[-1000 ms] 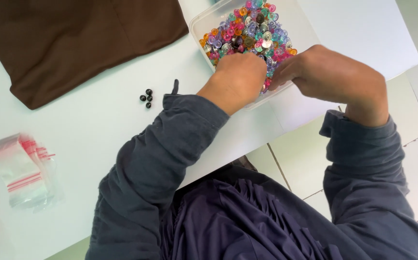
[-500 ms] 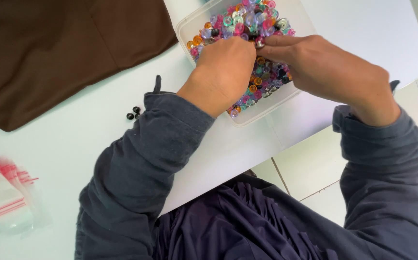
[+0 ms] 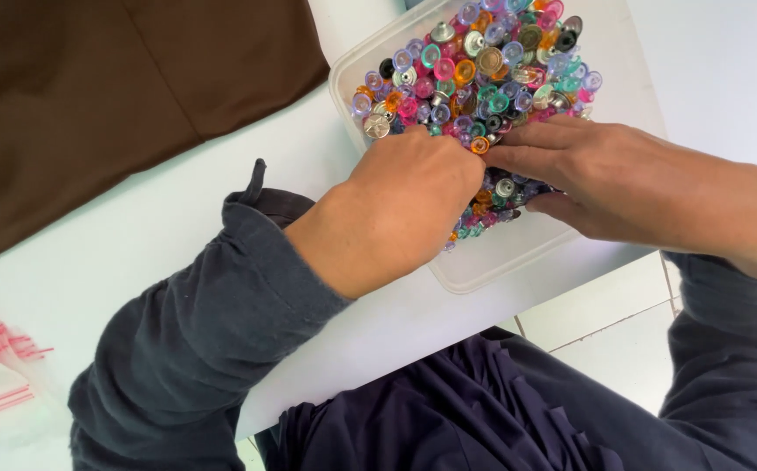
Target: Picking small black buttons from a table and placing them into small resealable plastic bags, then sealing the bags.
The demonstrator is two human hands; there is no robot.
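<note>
Buttons (image 3: 474,78), tiny, hard and slippery, fill the clear tub (image 3: 492,266) on my white table (image 3: 151,235). My left hand (image 3: 404,205) and right hand (image 3: 623,179) meet together over them, fingertips pinching one small orange button (image 3: 479,145) by its edge, I think.

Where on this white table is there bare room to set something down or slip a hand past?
Bare white table lies between the brown cloth and the left sleeve, and to the right of the clear plastic tray. A narrower strip shows between tray and table edge. It is crowded inside the tray, where the left hand and right hand dig among coloured buttons.
</note>
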